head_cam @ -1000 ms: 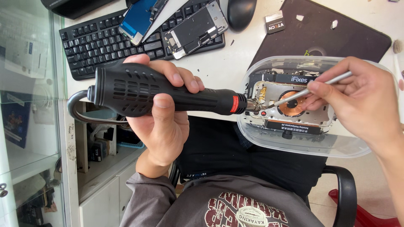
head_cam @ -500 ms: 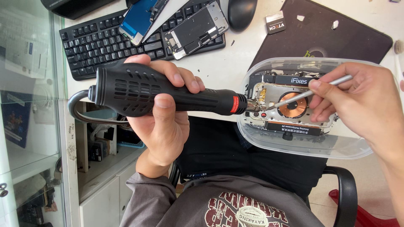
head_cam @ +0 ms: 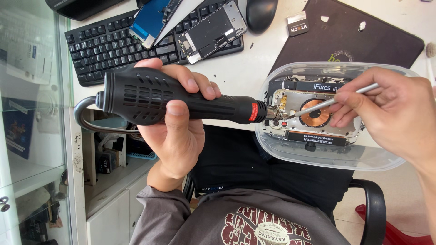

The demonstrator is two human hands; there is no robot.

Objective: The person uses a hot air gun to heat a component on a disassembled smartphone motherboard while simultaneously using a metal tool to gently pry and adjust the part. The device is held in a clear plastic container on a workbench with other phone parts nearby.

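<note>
Presently, in the head view, the left hand (head_cam: 175, 131) has its fingers closed around the thick black body of a hot-air tool (head_cam: 181, 99), held level across the frame. The tool's red collar and metal nozzle point right, and the nozzle tip sits at the left edge of an opened phone (head_cam: 313, 115). A black cable (head_cam: 86, 119) loops from the tool's rear end.

The right hand (head_cam: 395, 113) has its fingers pinched on slim metal tweezers (head_cam: 334, 100), whose tip rests on the phone's inner frame just beside the copper coil (head_cam: 316, 116).

The phone lies face-down inside a clear plastic tray (head_cam: 327, 156), which overhangs the near edge of the white bench (head_cam: 236, 75). Whether the nozzle touches the phone cannot be told.

Further back on the bench stand a black keyboard (head_cam: 113, 45), with two detached phone screens (head_cam: 211, 31) lying on it, and a black mouse (head_cam: 261, 13). A dark mat (head_cam: 363, 45) lies behind the tray.

Below the hands show the person's dark lap and a black chair armrest (head_cam: 374, 213). A glass cabinet (head_cam: 32, 113) stands to the left.
</note>
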